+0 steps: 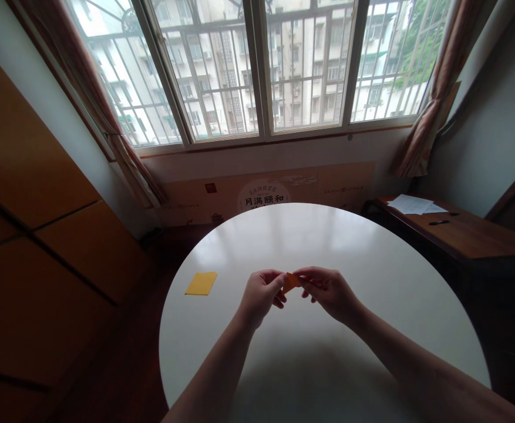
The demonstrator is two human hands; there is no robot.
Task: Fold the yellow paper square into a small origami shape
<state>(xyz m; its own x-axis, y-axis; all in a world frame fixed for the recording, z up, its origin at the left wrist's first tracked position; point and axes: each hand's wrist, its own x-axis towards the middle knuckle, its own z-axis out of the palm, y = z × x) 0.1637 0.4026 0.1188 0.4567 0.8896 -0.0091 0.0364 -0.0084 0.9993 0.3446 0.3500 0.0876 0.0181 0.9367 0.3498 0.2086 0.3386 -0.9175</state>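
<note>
A small piece of orange folded paper (290,283) is held up between my two hands over the white round table (327,358). My left hand (262,294) pinches its left side between thumb and fingers. On the other side, my right hand (327,289) grips the paper's right edge with thumb and forefinger, the remaining fingers curled below. Part of the paper is hidden by my fingertips, so its exact folded shape is unclear. To the left on the tabletop lies a flat yellow square of paper (201,284), apart from both hands.
A brown side table (481,235) at the right carries white paper sheets (416,204) and a small dark object (438,222). Orange-brown cabinets (41,264) stand at the left. Beyond the table are a printed panel (345,182) and a barred window (261,70) with tied curtains (424,141).
</note>
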